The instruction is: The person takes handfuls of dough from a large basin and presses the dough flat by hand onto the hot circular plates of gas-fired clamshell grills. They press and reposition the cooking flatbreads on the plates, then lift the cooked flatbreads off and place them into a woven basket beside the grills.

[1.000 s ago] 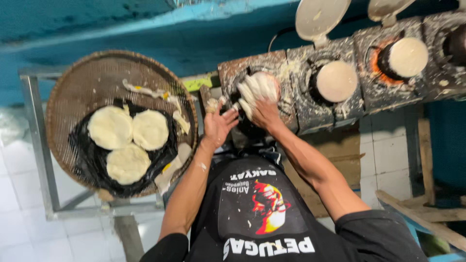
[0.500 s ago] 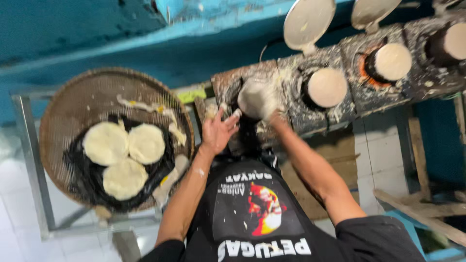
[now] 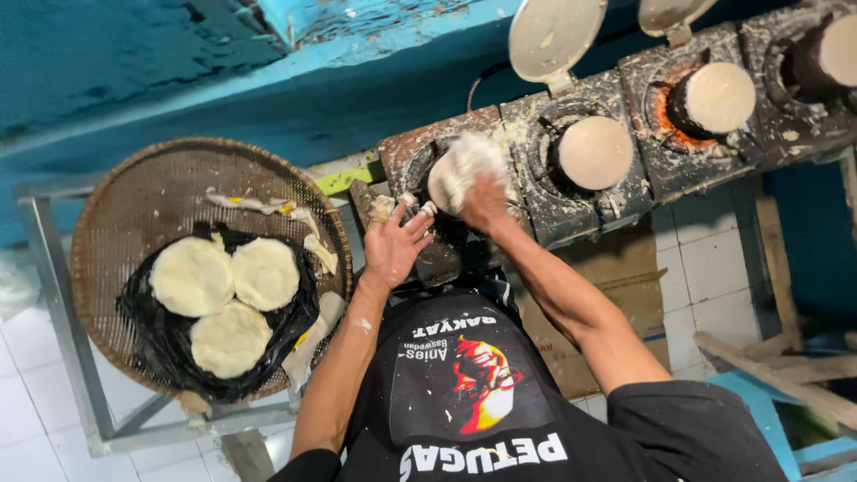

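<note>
Head view: right hand (image 3: 485,201) presses a blurred white dough round (image 3: 464,168) at centre frame, fingers closed around it over the blackened burner (image 3: 420,156); left hand (image 3: 393,245) hovers spread open just below-left, holding nothing; woven tray (image 3: 134,196) sits left.

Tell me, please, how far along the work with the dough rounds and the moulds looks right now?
Done: three pale rounds lie on black plastic in the woven tray. In hand: the right hand presses dough onto the nearest mould, blurred by motion; the left hand hovers open beside it. Left: three more moulds carry rounds, so those look not yet moved to the tray.
</note>
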